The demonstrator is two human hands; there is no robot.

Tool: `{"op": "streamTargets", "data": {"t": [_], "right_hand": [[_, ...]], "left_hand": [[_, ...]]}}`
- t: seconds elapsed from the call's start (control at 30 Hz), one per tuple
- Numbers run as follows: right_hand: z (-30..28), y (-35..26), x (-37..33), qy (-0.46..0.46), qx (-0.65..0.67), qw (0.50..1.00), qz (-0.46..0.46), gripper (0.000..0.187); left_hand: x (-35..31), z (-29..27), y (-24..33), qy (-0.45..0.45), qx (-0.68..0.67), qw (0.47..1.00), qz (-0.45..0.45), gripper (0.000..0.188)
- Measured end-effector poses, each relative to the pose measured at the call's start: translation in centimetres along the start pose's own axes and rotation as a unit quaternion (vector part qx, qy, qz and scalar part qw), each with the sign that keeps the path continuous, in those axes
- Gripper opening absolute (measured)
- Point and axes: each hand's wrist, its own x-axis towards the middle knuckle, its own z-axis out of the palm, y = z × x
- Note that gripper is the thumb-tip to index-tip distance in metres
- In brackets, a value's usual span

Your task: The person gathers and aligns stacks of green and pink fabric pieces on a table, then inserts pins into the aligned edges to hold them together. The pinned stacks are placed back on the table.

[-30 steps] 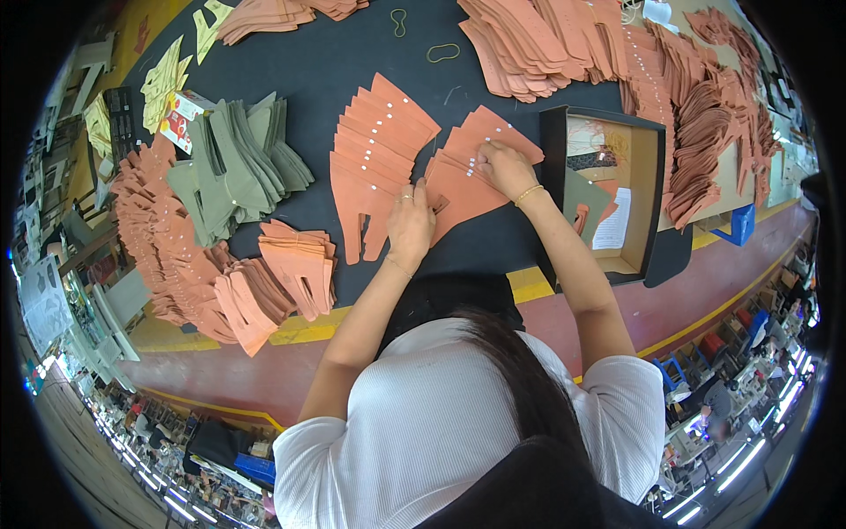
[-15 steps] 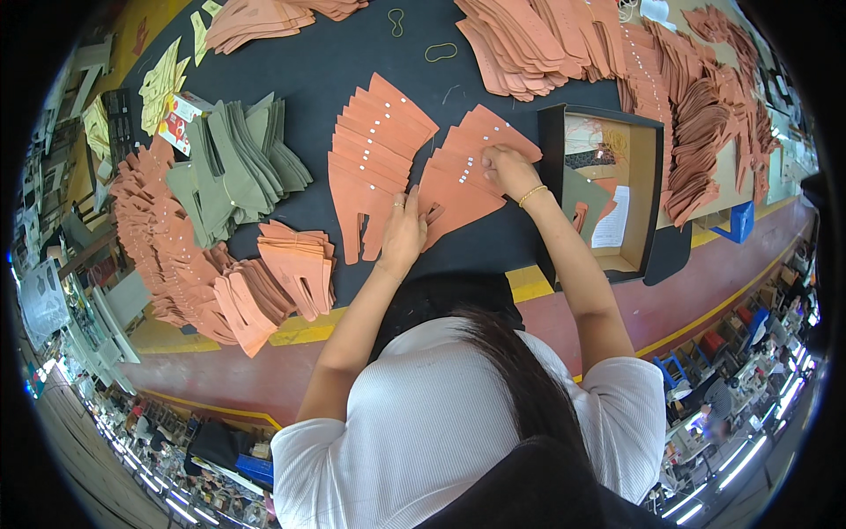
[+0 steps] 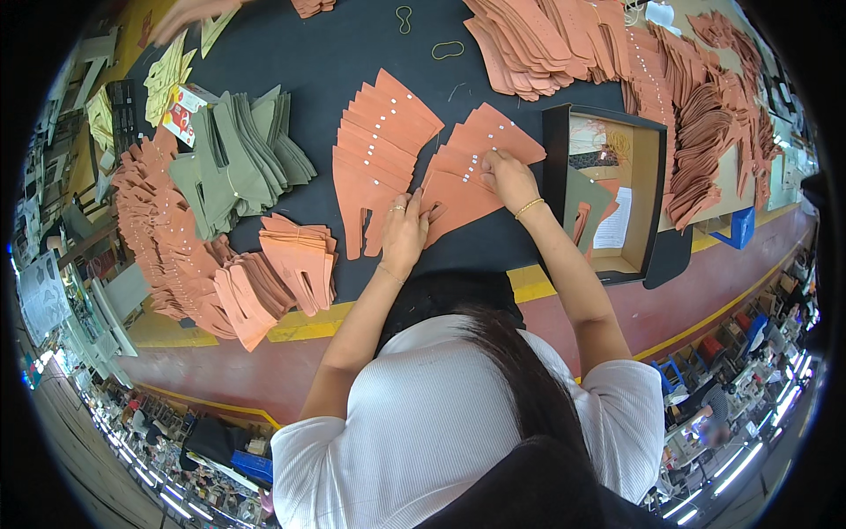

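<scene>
On the black table in front of me, flat orange cut pieces with small white stickers lie in two fans, a left fan (image 3: 379,132) and a right fan (image 3: 463,167). My left hand (image 3: 404,234) is closed on the narrow lower end of the right fan, beside the slotted ends of the left one. Over the right fan's right part, my right hand (image 3: 513,181) has thumb and fingers pinched together close to the stickers. Whatever sits between those fingertips is too small to make out.
Green cut pieces (image 3: 251,159) and orange stacks (image 3: 295,256) lie to the left. A black open box (image 3: 653,203) holding papers and scraps stands at my right. More orange piles (image 3: 529,44) lie behind. Another person's hand (image 3: 189,13) reaches in at the far left.
Another person's hand has come in at the far left, over the yellow pieces. My right hand has shifted slightly on the right fan; my left hand keeps its place.
</scene>
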Motion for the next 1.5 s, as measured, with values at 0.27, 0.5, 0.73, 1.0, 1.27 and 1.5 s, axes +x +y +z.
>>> {"op": "streamTargets", "data": {"t": [0.27, 0.5, 0.73, 1.0, 1.27, 1.5], "right_hand": [[1.2, 0.6, 0.2, -0.001, 0.052, 0.999, -0.012, 0.020], [1.2, 1.0, 0.6, -0.019, 0.050, 0.999, -0.005, 0.020], [1.2, 1.0, 0.6, -0.043, 0.042, 0.998, 0.015, 0.018], [1.0, 0.9, 0.9, -0.052, 0.048, 0.997, 0.017, 0.018], [1.8, 0.0, -0.5, 0.017, 0.009, 1.000, -0.010, 0.014], [2.6, -1.7, -3.6, 0.024, 0.050, 0.998, 0.012, 0.016]], "left_hand": [[-0.3, 0.0, -0.1, -0.033, -0.135, 0.986, -0.087, 0.039], [-0.4, 0.5, -1.2, -0.035, -0.146, 0.981, -0.123, 0.034], [-0.7, -0.3, -0.4, -0.022, -0.127, 0.990, -0.065, 0.028], [-0.9, -0.1, -2.0, -0.049, -0.132, 0.987, -0.079, 0.032], [-2.1, -1.2, -1.1, 0.020, -0.038, 0.998, -0.052, 0.039], [-3.1, -3.8, -5.1, 0.112, -0.027, 0.987, -0.110, 0.041]]}}
